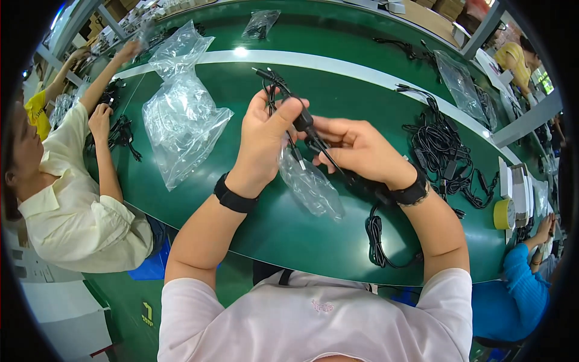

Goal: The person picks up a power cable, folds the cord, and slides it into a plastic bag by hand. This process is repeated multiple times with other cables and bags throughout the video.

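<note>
My left hand [265, 133] is closed round a black cable [303, 120] with a thick inline piece, its thumb pressed on top. Loose loops and a plug end stick up past the fingers. On the same cable, my right hand [356, 145] pinches the lower stretch between thumb and fingers. Under the hands a small clear plastic bag [313, 190] hangs or lies over the green table; whether a hand holds it I cannot tell. Close to my right wrist lies a coiled black cable [375, 238]. Both wrists wear black bands.
On the green table [289, 247], a large clear bag [184, 114] lies left and a heap of black cables [443, 151] right. Yellow tape [502, 214] stands by a white box [518, 193]. A co-worker [72, 199] sits at left, another in blue [518, 289] at right.
</note>
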### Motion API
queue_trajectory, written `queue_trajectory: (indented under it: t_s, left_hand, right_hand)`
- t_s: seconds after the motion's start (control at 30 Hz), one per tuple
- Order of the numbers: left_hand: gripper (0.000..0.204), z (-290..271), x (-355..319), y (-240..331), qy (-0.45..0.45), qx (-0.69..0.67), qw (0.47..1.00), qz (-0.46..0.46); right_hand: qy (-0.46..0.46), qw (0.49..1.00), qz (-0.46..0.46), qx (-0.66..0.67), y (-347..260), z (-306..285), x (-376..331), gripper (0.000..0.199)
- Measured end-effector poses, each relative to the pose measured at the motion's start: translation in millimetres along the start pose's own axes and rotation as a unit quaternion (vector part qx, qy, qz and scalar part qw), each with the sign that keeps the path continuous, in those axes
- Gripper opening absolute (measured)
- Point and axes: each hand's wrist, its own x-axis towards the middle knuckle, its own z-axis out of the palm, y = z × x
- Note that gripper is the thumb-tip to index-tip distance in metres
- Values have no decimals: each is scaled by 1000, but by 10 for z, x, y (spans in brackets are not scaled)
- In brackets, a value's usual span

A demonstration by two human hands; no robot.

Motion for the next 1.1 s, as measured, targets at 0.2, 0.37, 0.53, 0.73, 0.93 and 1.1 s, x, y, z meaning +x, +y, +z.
queue_trajectory:
  t_s: [0.2,0.37,0.53,0.73,0.93,1.1]
  left_hand:
    - [41,39,-25,-42,29,107,993,33]
    - [38,120,-134,-74,-49,267,955,116]
    - [38,276,-359,122,-196,437,871,108]
    - [43,328,-427,14,-208,551,792,158]
    - [52,272,-293,196,-82,428,874,215]
    - [37,-127,28,228,78,194,964,165]
  right_hand:
    - [15,996,-61,-66,78,-119,-5,43]
    - [123,960,-183,-171,161,-65,-68,48]
    - [114,973,-188,-73,-61,-95,-215,59]
    - [59,958,-181,-213,-204,-41,-329,34]
    - [195,956,-193,-101,-216,-193,-389,16]
    - [284,913,-288,-46,-331,-415,-471,26]
